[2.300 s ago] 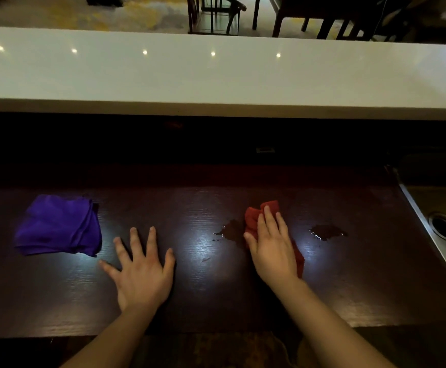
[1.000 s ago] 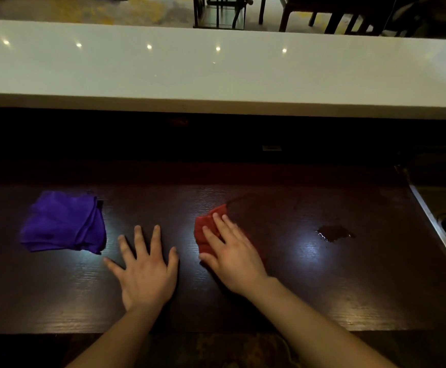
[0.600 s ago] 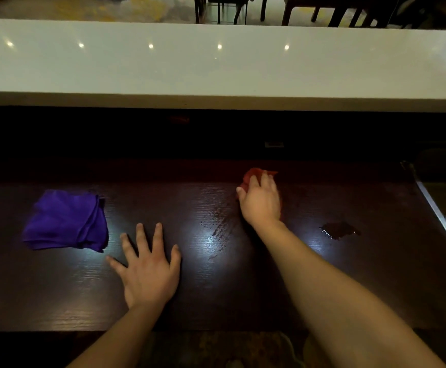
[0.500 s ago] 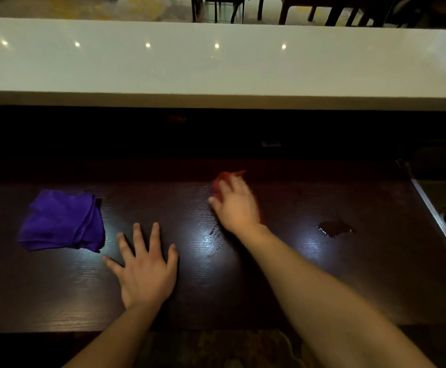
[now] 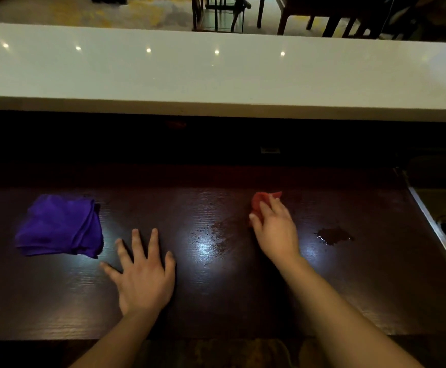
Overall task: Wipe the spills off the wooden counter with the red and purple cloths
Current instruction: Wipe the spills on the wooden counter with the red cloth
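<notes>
My right hand (image 5: 276, 229) presses down on the red cloth (image 5: 259, 202), which shows only past my fingertips, on the dark wooden counter (image 5: 216, 301). A wet smear (image 5: 220, 232) lies just left of that hand. A dark puddle (image 5: 333, 235) sits to the right of it, apart from the cloth. My left hand (image 5: 143, 272) rests flat on the counter with fingers spread, holding nothing. The folded purple cloth (image 5: 61, 225) lies at the left, a short way from my left hand.
A steel sink (image 5: 445, 224) with a round drain is set into the counter at the right edge. A raised white bar top (image 5: 216, 73) runs across the back. Chairs and table legs stand on the floor beyond it.
My right hand has swept the red cloth back and forth over the middle spill, now shifted right toward the far edge; that spill is reduced to a smear. My left hand and the purple cloth stayed put.
</notes>
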